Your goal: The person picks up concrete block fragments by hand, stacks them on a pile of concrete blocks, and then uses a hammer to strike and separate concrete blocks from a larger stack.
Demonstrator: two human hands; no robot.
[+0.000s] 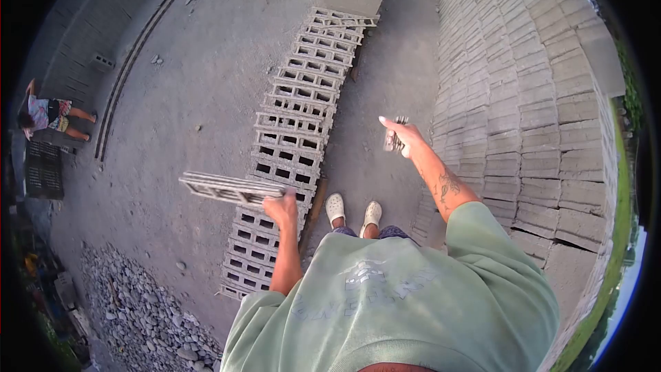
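Grey, packed ground (206,83) is stretching out around us, with a heap of loose grey stones (144,310) lying toward the lower left. A long row of rectangular grey hollow blocks (288,141) is running beside our off-white clogs (335,208), the openings facing up, and a tall bank of stacked grey blocks (516,96) is rising on our right. Our left hand (279,209) is holding a long, flat grey piece with openings along its side (224,188), the fingers clamping its near end; it is hanging above the row and reaching out over the ground beyond. Our right hand (407,139) is holding up a small, ribbed, grey-brown object (394,139), the thumb extending apart while the other fingers seem to be closing on it, though blur is hiding their exact grip. As for progress, we are seeing many blocks already standing in line, but nothing is showing how many remain to be handled. Farther off to the left, a person in patterned clothes (58,114) is bending beside another block stack (43,171).
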